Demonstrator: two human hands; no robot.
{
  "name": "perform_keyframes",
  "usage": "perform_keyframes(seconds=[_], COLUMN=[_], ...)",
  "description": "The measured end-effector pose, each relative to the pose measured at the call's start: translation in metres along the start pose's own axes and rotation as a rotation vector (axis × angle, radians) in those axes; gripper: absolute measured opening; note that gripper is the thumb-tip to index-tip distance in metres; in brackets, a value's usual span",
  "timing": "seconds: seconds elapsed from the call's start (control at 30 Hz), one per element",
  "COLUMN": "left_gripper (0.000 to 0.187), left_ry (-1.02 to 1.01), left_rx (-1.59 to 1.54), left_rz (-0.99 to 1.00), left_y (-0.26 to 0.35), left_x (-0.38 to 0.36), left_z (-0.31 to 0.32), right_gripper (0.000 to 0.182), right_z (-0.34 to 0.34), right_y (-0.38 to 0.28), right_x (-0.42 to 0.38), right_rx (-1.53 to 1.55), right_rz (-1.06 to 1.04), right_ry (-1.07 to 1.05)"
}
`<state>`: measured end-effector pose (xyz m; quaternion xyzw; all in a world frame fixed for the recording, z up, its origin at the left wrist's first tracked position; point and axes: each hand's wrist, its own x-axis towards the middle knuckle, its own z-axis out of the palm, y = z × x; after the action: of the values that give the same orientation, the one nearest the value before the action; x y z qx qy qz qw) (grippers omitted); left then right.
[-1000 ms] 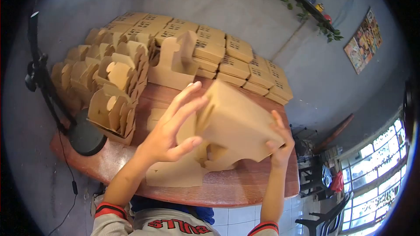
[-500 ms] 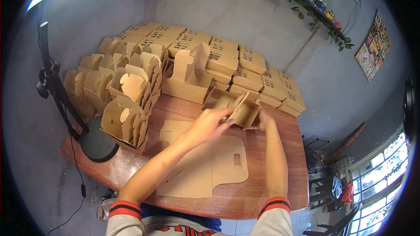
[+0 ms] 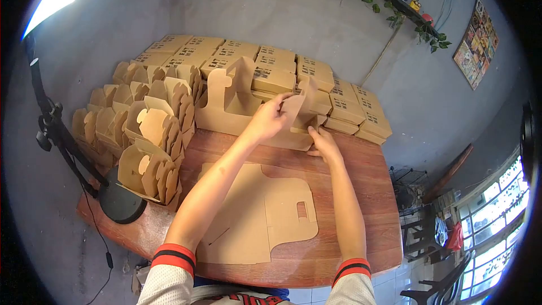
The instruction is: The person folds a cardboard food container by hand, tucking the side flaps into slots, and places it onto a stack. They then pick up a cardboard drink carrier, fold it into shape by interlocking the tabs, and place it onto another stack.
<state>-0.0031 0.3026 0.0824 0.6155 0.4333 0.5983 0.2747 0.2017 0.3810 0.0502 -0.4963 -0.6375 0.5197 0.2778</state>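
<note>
A brown cardboard carrier box point(image 3: 287, 139) sits toward the back of the table, its middle panels standing up. My left hand point(image 3: 267, 118) is closed on the upright panel, fingers partly hidden behind it. At the box's right end my right hand point(image 3: 325, 146) grips the corner, thumb on the edge and fingers low on the side. A similar folded carrier box point(image 3: 220, 120) with a raised panel stands just left of it. Nearer me lies a flat die-cut cardboard sheet point(image 3: 243, 223) with a handle slot, touched by neither hand.
Several open small cardboard boxes point(image 3: 144, 164) crowd the table's left side. Closed printed boxes point(image 3: 344, 107) are stacked along the wall. A black lamp base point(image 3: 122, 200) stands at the left edge of the wooden table point(image 3: 355, 237). A shelf point(image 3: 389, 0) hangs above.
The held box has gone from tilted to resting beside the other carrier box, farther back. Its middle panel now stands upright. Both hands have moved back with it, and the view has shifted slightly.
</note>
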Motion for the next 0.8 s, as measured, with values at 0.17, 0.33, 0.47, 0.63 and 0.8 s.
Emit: perform_keyframes(seconds=[0.17, 0.33, 0.47, 0.63, 0.8], left_gripper=[0.033, 0.016, 0.019, 0.024, 0.026], left_ry=[0.153, 0.04, 0.052, 0.086, 0.046], left_rx=[0.804, 1.283, 1.244, 1.185, 1.05], left_rz=[0.062, 0.08, 0.092, 0.079, 0.044], left_y=[0.015, -0.012, -0.037, -0.014, 0.02], left_x=[-0.039, -0.045, -0.038, -0.057, -0.108], left_z=[-0.006, -0.011, -0.013, -0.012, -0.029], right_gripper=[0.058, 0.064, 0.069, 0.074, 0.077], right_z=[0.004, 0.007, 0.013, 0.006, 0.004], right_y=[0.004, 0.013, 0.016, 0.023, 0.012], right_x=[0.003, 0.012, 0.017, 0.005, -0.077], right_rx=[-0.062, -0.131, -0.158, -0.178, -0.772], right_rz=[0.048, -0.01, 0.033, -0.036, -0.265], right_ry=[0.115, 0.187, 0.185, 0.285, 0.169])
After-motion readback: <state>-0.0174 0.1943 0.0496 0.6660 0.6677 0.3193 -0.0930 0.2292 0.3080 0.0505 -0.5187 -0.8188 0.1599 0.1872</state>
